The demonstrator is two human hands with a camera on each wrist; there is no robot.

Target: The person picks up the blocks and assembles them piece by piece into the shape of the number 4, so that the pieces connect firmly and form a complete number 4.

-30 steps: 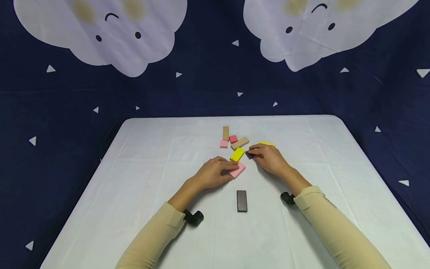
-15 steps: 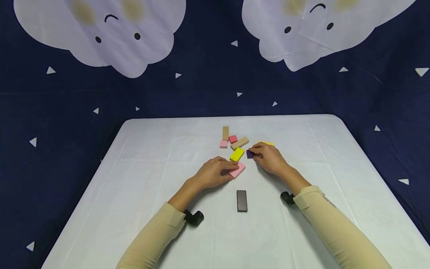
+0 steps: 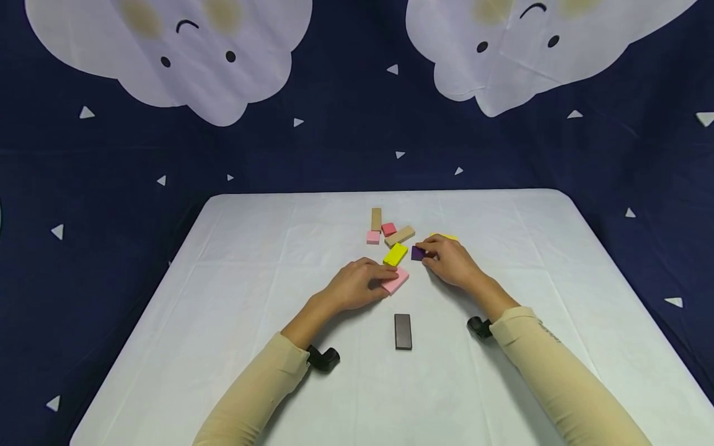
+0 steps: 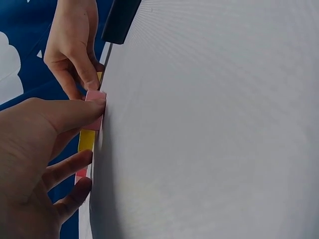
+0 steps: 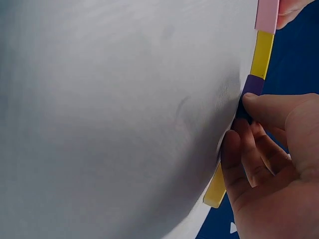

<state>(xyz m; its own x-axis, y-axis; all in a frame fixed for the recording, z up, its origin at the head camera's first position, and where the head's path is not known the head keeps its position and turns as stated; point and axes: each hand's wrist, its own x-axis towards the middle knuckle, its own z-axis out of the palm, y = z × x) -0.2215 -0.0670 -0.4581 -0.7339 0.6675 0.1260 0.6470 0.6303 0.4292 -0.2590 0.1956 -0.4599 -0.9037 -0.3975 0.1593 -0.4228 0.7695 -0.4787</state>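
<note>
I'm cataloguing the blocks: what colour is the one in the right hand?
The block is dark purple, clearest in the right wrist view.

Pink blk (image 3: 398, 283) nr purple blk (image 3: 417, 254)

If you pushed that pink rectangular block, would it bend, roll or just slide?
The pink rectangular block is probably stiff: its edges look straight where the left hand touches it. It should slide rather than roll, given its flat faces and square corners. Pushed away from the person, it may nudge the yellow rectangular block beyond.
</note>
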